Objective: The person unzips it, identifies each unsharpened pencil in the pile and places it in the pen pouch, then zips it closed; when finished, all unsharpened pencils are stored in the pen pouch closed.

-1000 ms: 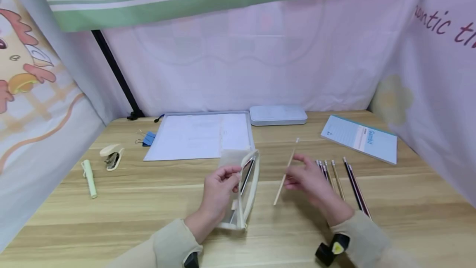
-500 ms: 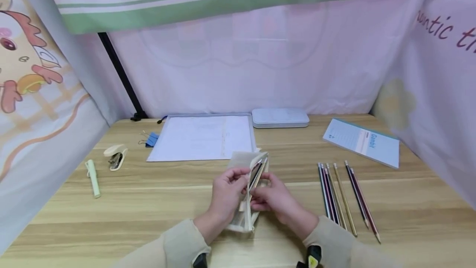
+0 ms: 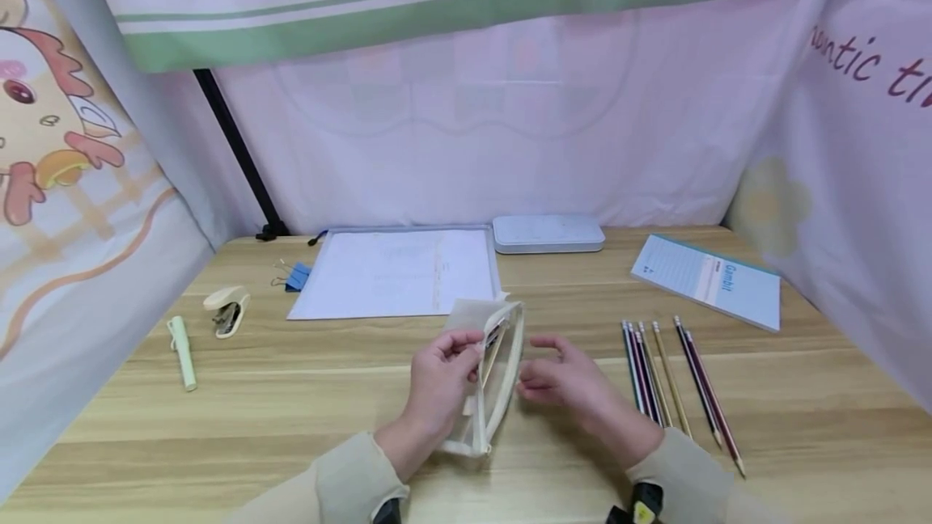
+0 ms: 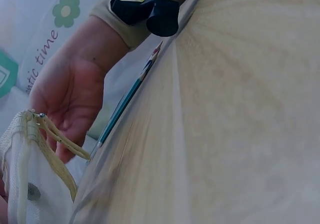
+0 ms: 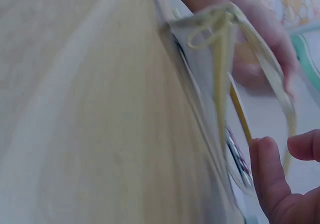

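Observation:
My left hand (image 3: 439, 382) pinches one side of the opening of a cream, see-through zip pencil case (image 3: 466, 431). The case stands on the table with its mouth spread apart. Inside lie pencils; a yellow one (image 5: 241, 115) shows through the mouth in the right wrist view. Just right of the case, my right hand (image 3: 571, 386) has its fingers extended and holds nothing, fingertips close to the zip edge. Farther right, several pencils (image 3: 664, 382) lie side by side, eraser ends away from me. In the left wrist view a teal pencil (image 4: 121, 105) lies beyond the right hand.
Along the back are a white sheet (image 3: 393, 273) on a board, a pale blue tin case (image 3: 549, 234) and a blue notepad (image 3: 706, 281). To the left lie a blue binder clip (image 3: 297, 276), a cream stapler (image 3: 228, 310) and a light green pen (image 3: 183, 352).
My right hand carried a light-coloured pencil left into the case and let go of it. It has now drawn back slightly right. The left hand keeps hold of the case.

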Demonstrator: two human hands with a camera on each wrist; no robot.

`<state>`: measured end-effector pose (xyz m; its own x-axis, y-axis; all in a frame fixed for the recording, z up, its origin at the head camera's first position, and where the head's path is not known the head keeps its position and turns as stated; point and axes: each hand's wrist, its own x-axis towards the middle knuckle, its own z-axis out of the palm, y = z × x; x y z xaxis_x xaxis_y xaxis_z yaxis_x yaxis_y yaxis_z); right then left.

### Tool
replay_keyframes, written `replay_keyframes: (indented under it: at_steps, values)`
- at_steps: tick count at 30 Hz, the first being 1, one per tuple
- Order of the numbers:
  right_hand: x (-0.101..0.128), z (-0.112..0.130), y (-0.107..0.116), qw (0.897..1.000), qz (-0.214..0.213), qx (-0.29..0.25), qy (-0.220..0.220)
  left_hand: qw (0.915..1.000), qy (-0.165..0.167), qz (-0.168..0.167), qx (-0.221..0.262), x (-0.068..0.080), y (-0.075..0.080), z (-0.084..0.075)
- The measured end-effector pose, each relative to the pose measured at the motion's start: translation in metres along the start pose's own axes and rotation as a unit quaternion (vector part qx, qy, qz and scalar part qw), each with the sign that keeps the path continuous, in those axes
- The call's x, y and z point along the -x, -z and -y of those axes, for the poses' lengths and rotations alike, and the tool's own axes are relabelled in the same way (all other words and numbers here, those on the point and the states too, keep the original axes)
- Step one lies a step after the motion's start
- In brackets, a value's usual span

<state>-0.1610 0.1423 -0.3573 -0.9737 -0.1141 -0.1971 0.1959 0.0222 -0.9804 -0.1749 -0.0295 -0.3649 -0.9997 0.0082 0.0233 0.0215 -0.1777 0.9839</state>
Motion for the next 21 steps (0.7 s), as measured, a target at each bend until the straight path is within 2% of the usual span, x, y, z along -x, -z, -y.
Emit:
replay_keyframes:
  at_steps: [5,10,14,21]
  values:
    - [0.009,0.010,0.041,0.998,-0.011,0.060,0.015,1.0000,-0.007,0.001,0.001,-0.001,0.003,0.000]
    - [0.015,0.012,0.083,0.986,-0.044,0.157,0.026,0.9999,-0.012,0.001,0.006,0.000,0.005,0.000]
    - [0.019,0.007,0.111,0.968,-0.067,0.239,0.024,0.9999,-0.012,0.000,0.004,-0.001,0.007,-0.001]
    - [0.020,0.002,0.146,0.920,-0.085,0.383,0.024,0.9999,-0.007,-0.010,0.002,-0.003,0.011,-0.001]
